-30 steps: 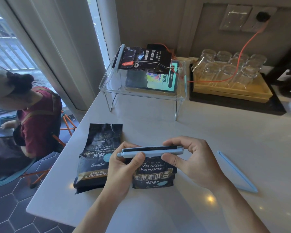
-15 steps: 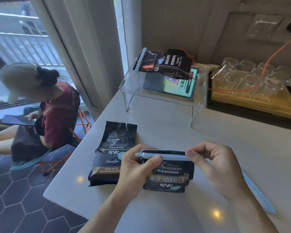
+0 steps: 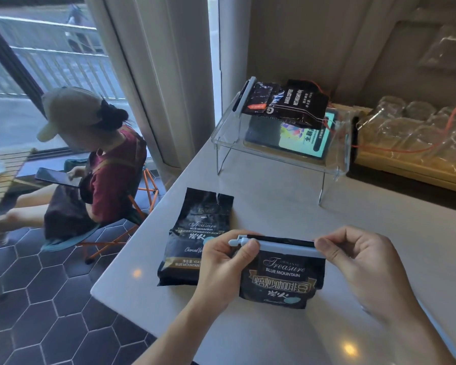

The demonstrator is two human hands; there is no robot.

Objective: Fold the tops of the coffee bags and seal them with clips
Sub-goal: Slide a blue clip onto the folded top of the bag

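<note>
Black foil coffee bag (image 3: 195, 233), top unfolded, lies on the pale bench (image 3: 287, 201) awaiting its turn. Beside it, the left hand (image 3: 219, 264) and right hand (image 3: 358, 259) pinch the ends of a pale blue bar clip (image 3: 282, 246), pressing it over the folded top of a second black bag (image 3: 282, 283).

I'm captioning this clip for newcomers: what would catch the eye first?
Near the counter's front edge, the left hand and right hand pinch the ends of a pale blue clip across the folded top of a black coffee bag. Left of it lies a second bag, unclipped.
</note>
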